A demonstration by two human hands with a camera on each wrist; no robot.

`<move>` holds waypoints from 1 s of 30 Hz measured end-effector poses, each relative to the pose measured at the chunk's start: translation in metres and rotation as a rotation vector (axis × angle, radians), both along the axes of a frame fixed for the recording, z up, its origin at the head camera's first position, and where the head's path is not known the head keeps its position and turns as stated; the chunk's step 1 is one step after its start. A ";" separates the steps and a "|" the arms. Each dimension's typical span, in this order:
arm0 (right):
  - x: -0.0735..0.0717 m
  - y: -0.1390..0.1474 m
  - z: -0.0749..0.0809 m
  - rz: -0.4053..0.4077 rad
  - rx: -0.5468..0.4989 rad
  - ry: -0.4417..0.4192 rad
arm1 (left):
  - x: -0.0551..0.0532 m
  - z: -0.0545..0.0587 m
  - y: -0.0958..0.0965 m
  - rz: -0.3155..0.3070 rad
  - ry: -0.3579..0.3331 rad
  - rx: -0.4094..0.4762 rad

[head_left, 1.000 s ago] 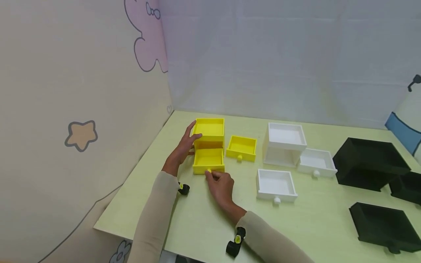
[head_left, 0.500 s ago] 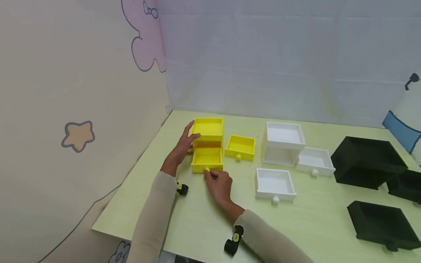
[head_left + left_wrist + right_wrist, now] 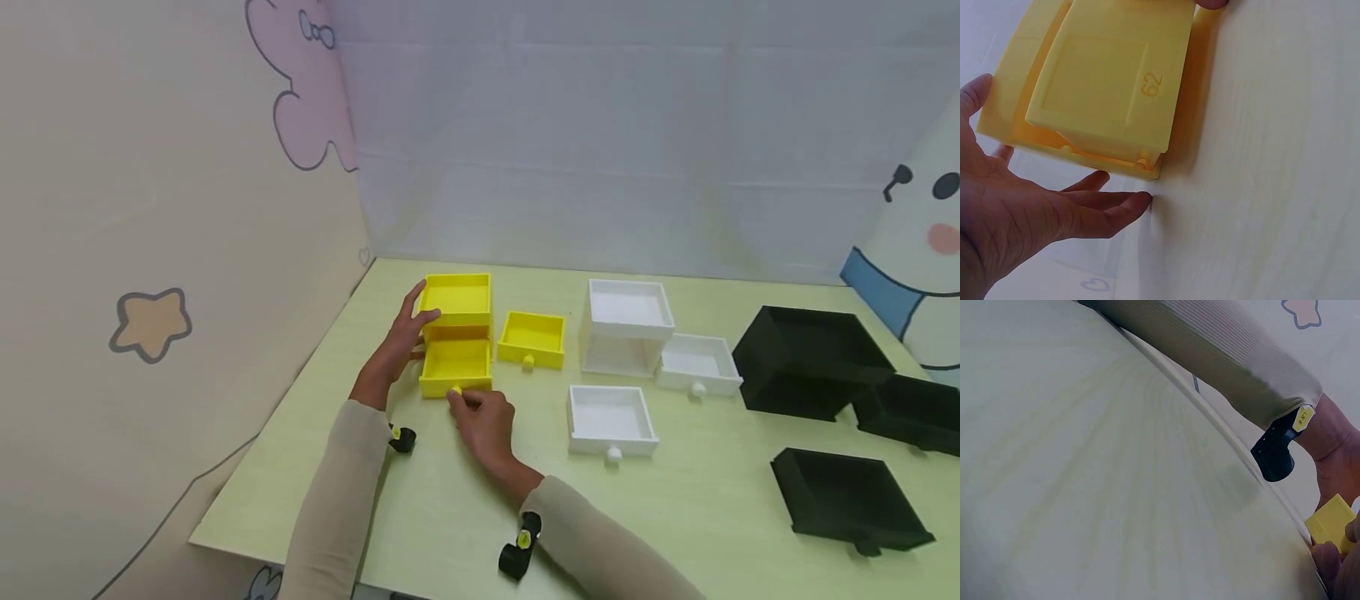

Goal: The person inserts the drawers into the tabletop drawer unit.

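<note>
A small yellow cabinet (image 3: 454,319) stands at the table's left, its lower drawer (image 3: 435,388) sticking out at the front. My left hand (image 3: 393,348) lies along the cabinet's left side, thumb at the top front edge. Seen from the left wrist, the hand's fingers (image 3: 1110,219) are spread and fairly straight beside the cabinet; the drawer front (image 3: 1104,75) bears the number 62. Thumb and forefinger of my right hand (image 3: 486,425) pinch the drawer's knob. Only a corner of yellow and some fingers (image 3: 1327,562) show in the right wrist view.
Right of the cabinet lies a second yellow drawer (image 3: 510,353). Farther right stand a white cabinet (image 3: 632,325) and two white drawers (image 3: 613,446). A black cabinet (image 3: 806,354) with two black drawers (image 3: 847,517) is at the far right. Walls border the table's back and left.
The head view has turned slightly right, shifting everything leftward in it. Both hands keep their places on the yellow cabinet and the knob; any drawer movement is too small to tell.
</note>
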State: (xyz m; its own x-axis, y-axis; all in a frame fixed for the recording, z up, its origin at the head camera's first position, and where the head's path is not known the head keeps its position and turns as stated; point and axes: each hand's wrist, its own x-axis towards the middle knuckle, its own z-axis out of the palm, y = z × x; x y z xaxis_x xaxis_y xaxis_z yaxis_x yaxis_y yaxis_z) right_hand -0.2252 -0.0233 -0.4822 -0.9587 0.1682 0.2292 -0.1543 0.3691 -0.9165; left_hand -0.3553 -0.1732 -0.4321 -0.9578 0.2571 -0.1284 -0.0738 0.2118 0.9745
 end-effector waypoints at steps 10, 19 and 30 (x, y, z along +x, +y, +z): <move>-0.002 -0.003 -0.001 -0.035 -0.021 -0.030 | -0.001 -0.005 -0.003 0.007 0.009 0.015; -0.005 -0.005 0.000 -0.077 -0.105 -0.045 | -0.003 -0.003 -0.001 0.015 0.007 -0.004; 0.000 -0.021 -0.005 -0.038 -0.159 -0.045 | 0.002 -0.008 -0.020 0.016 -0.020 0.007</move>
